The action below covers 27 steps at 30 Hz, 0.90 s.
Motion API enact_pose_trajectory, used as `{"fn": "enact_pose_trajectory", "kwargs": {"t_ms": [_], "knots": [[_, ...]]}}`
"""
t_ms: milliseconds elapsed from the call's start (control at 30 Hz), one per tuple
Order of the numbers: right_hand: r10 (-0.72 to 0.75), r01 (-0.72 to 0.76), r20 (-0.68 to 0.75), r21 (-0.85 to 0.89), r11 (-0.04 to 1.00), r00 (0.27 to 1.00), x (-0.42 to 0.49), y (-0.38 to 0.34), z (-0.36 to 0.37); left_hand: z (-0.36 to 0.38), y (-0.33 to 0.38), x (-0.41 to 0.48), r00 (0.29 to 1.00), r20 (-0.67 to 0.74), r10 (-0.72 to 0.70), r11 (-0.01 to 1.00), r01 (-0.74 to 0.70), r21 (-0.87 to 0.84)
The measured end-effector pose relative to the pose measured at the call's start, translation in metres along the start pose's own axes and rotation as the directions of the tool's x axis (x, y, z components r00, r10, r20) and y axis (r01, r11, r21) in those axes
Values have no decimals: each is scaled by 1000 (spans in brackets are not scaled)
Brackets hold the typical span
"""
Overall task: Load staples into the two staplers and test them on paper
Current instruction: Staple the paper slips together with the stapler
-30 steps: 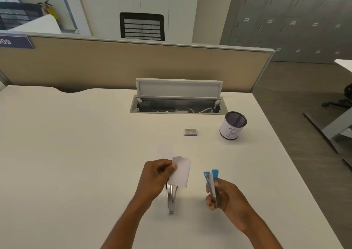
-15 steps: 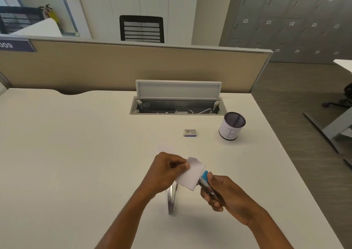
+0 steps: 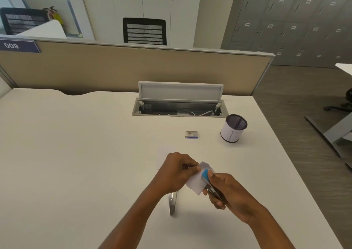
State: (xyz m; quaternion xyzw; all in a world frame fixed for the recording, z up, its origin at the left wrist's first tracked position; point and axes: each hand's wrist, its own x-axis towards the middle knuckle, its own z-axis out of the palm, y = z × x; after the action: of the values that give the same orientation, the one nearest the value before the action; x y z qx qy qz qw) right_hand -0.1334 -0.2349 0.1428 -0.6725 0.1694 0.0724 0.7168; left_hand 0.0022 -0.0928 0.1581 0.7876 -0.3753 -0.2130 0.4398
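Indoors, a wide white tabletop (image 3: 66,163) fills the lower view, backed along its far edge by a tan divider panel (image 3: 114,69). Beyond the panel stand pale cabinets, a black mesh chair back (image 3: 144,31) and grey lockers (image 3: 289,24) to the right. Set into the tabletop near its far edge is an open cable tray (image 3: 180,110) with its lid raised. Toward the far right edge stands a mesh pen cup (image 3: 233,128) wrapped in white paper with a handwritten mark. Between the tray and the hands, near the middle of the tabletop, lies a small staple box (image 3: 192,134).

Close to the near edge, the left hand (image 3: 175,172) pinches a small white paper slip (image 3: 196,184) by its upper left side, fingers closed on it. The right hand (image 3: 226,191) is clenched around a blue-tipped stapler (image 3: 206,176), whose blue front end overlaps the paper's right edge. The stapler has a metal body, mostly hidden in the fist. Both hands hover above the surface.

Below the left hand a second, silver stapler (image 3: 172,204) rests on the tabletop, pointing toward the near edge, untouched. A faint white sheet (image 3: 164,154) lies flat just beyond the left hand.
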Motion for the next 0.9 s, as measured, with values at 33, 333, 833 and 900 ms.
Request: {"fn": "enact_pose_trajectory", "kwargs": {"t_ms": [33, 333, 833, 900], "knots": [[-5, 5, -19, -3, 1000, 1000, 1, 0, 1, -1, -1, 1, 1000, -8, -12, 999, 12, -36], [-30, 30, -156, -2, 1000, 987, 5, -5, 10, -5, -4, 4, 990, 69, -122, 964, 135, -230], [-143, 129, -363, -62, 990, 921, 18, 4, 19, -4, -10, 8, 980, 75, -184, 915, 199, -350], [-133, 115, -353, -71, 991, 926, 19, 4, 17, -2, -13, 7, 980, 68, -186, 912, 199, -358]]}}
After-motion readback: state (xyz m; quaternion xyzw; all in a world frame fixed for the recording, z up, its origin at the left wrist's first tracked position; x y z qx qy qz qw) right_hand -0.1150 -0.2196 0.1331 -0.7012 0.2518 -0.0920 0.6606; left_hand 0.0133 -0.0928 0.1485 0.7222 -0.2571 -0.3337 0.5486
